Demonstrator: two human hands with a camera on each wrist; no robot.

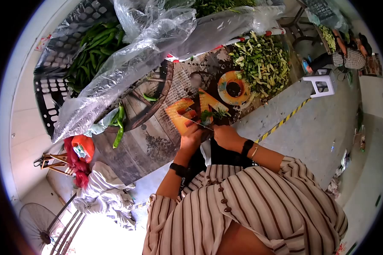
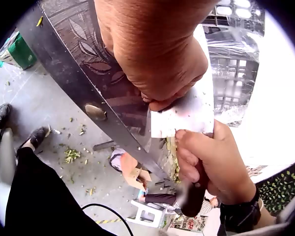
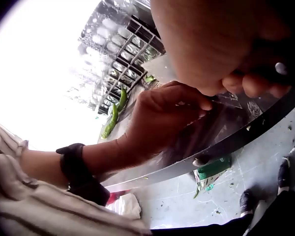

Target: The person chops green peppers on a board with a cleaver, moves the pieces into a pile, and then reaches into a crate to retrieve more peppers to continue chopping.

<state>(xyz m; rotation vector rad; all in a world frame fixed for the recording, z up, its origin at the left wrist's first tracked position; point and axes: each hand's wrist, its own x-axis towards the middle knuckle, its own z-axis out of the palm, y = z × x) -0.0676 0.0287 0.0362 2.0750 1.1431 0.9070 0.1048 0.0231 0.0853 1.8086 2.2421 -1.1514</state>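
My right hand (image 1: 227, 137) grips the dark handle (image 2: 192, 196) of a cleaver, whose broad pale blade (image 2: 181, 119) shows in the left wrist view. Right beside the blade, in front of my body, is my left hand (image 1: 191, 138), its fingers bent (image 3: 199, 104). What those fingers hold, if anything, I cannot tell. Just beyond both hands, in the head view, lie cut green pieces (image 1: 206, 116) on orange letters printed on the tabletop. A single small green pepper (image 1: 150, 97) rests farther left. Several long green peppers (image 1: 119, 127) lie at the table's left part.
A large heap of cut peppers (image 1: 261, 63) covers the table's far right. At the far left stands a black crate (image 1: 51, 91) of whole green peppers under clear plastic sheeting (image 1: 136, 55). On the floor beyond, a white stool (image 1: 319, 83) stands near another person (image 1: 349, 57).
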